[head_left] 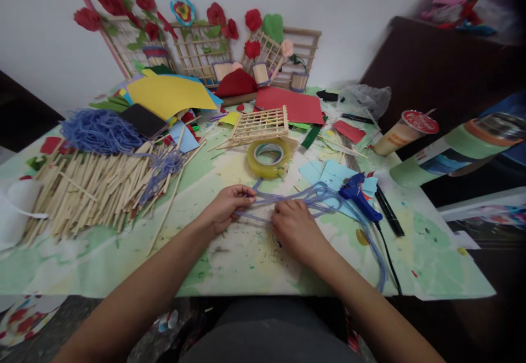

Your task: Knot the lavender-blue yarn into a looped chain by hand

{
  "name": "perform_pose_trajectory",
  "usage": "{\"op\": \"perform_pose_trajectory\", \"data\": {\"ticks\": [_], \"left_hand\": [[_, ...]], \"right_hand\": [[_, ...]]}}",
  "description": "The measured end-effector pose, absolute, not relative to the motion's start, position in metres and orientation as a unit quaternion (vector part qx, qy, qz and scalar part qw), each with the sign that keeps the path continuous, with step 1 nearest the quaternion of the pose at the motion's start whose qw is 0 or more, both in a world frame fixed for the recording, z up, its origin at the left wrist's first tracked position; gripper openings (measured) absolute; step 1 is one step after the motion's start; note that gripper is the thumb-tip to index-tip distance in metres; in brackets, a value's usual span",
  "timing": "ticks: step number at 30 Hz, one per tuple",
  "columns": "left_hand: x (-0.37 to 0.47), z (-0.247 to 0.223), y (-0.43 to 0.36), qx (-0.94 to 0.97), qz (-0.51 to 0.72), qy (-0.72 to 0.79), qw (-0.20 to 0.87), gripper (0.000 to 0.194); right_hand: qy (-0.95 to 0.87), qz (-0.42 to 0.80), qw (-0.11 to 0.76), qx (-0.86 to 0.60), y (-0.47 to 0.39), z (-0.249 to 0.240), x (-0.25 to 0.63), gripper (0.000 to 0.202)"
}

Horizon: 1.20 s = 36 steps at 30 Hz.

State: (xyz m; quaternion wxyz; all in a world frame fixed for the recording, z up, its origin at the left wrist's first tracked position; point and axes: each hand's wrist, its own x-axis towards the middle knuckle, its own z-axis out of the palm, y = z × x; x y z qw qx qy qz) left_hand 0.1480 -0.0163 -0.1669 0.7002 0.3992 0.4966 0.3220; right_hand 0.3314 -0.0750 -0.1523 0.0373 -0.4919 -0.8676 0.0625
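Note:
Several strands of blue-purple yarn (pixel 316 192) run across the table between my two hands and on to the right, past the glue gun. My left hand (pixel 228 205) has its fingers closed on the left end of the strands. Curled over the same yarn, a little to the right, is my right hand (pixel 293 223), its fingertips hidden underneath. A roll of yellow tape (pixel 268 168) lies just beyond my hands. The blue glue gun (pixel 360 194) rests on light blue paper (pixel 329 172), its black cord trailing toward the front edge.
At left lie many wooden sticks (pixel 94 193) and a heap of blue yarn (pixel 102 130). A small stick lattice (pixel 261 123) sits behind the tape. Red felt (pixel 290 105) and yellow sheets (pixel 168 96) lie farther back. A drink cup (pixel 405 132) and green bottle (pixel 447 152) stand right.

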Motion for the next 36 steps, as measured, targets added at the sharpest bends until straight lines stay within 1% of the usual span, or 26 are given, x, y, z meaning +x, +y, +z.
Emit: {"op": "perform_pose_trajectory", "data": {"ticks": [2,4,5,6,7,8,9,10,11,12,13,15,16,18,20,23,25,26,28,30,31,32,33,36], "left_hand": [[0.148,-0.168,-0.015,0.399,0.341,0.491,0.695,0.025],[0.148,-0.167,-0.014,0.401,0.345,0.486,0.696,0.025],[0.149,-0.167,-0.014,0.400,0.343,0.485,0.698,0.025],[0.149,-0.166,-0.015,0.399,0.340,0.485,0.700,0.025],[0.149,-0.165,-0.015,0.397,0.336,0.486,0.702,0.025],[0.150,-0.165,-0.015,0.397,0.334,0.487,0.703,0.025],[0.150,-0.165,-0.015,0.396,0.333,0.488,0.703,0.025],[0.150,-0.165,-0.016,0.397,0.334,0.487,0.703,0.025],[0.150,-0.165,-0.016,0.398,0.337,0.485,0.702,0.025],[0.150,-0.166,-0.016,0.399,0.340,0.483,0.701,0.025],[0.149,-0.167,-0.016,0.401,0.343,0.481,0.700,0.024],[0.149,-0.169,-0.016,0.405,0.345,0.478,0.699,0.024],[0.149,-0.170,-0.016,0.407,0.344,0.477,0.699,0.024],[0.149,-0.171,-0.016,0.412,0.341,0.476,0.698,0.024],[0.149,-0.170,-0.016,0.416,0.339,0.476,0.697,0.024],[0.149,-0.169,-0.016,0.418,0.338,0.479,0.694,0.024],[0.150,-0.168,-0.017,0.419,0.331,0.481,0.695,0.024],[0.150,-0.168,-0.018,0.421,0.326,0.481,0.696,0.023],[0.151,-0.167,-0.018,0.427,0.317,0.480,0.698,0.023],[0.151,-0.168,-0.018,0.435,0.312,0.479,0.696,0.022],[0.151,-0.168,-0.018,0.438,0.311,0.479,0.694,0.022],[0.151,-0.169,-0.018,0.440,0.311,0.479,0.693,0.021],[0.150,-0.169,-0.018,0.441,0.309,0.479,0.693,0.021],[0.149,-0.169,-0.018,0.439,0.304,0.479,0.697,0.022]], "right_hand": [[-0.868,0.141,0.021,-0.476,-0.088,-0.142,0.329,0.016],[-0.860,0.267,0.031,-0.433,-0.100,-0.126,0.323,0.018],[-0.859,0.341,0.042,-0.378,-0.103,-0.117,0.319,0.019],[-0.860,0.416,0.047,-0.292,-0.105,-0.108,0.316,0.020],[-0.858,0.482,0.046,-0.174,-0.104,-0.099,0.312,0.023],[-0.851,0.521,0.038,-0.050,-0.102,-0.092,0.308,0.026],[-0.842,0.536,0.031,0.053,-0.098,-0.086,0.305,0.024],[-0.839,0.534,0.032,0.100,-0.094,-0.083,0.303,0.021],[-0.852,0.514,0.041,0.085,-0.088,-0.083,0.302,0.017],[-0.878,0.476,0.057,0.007,-0.083,-0.085,0.302,0.017],[-0.900,0.415,0.074,-0.111,-0.077,-0.090,0.302,0.021],[-0.895,0.247,0.101,-0.359,-0.065,-0.107,0.304,0.026],[-0.878,0.178,0.108,-0.431,-0.059,-0.117,0.305,0.024],[-0.846,0.103,0.124,-0.509,-0.048,-0.137,0.307,0.022],[-0.836,0.073,0.111,-0.533,-0.041,-0.152,0.308,0.018],[-0.843,0.074,0.076,-0.528,-0.045,-0.157,0.307,0.017],[-0.845,0.120,0.063,-0.517,-0.057,-0.146,0.308,0.017],[-0.845,0.164,0.056,-0.506,-0.065,-0.138,0.309,0.018],[-0.835,0.295,0.048,-0.461,-0.081,-0.118,0.313,0.025],[-0.828,0.422,0.025,-0.367,-0.089,-0.101,0.317,0.035],[-0.824,0.450,0.023,-0.345,-0.089,-0.096,0.318,0.038],[-0.821,0.451,0.031,-0.349,-0.087,-0.094,0.319,0.041],[-0.818,0.426,0.052,-0.383,-0.081,-0.096,0.319,0.041],[-0.785,0.279,0.137,-0.537,-0.054,-0.118,0.315,0.032]]}}
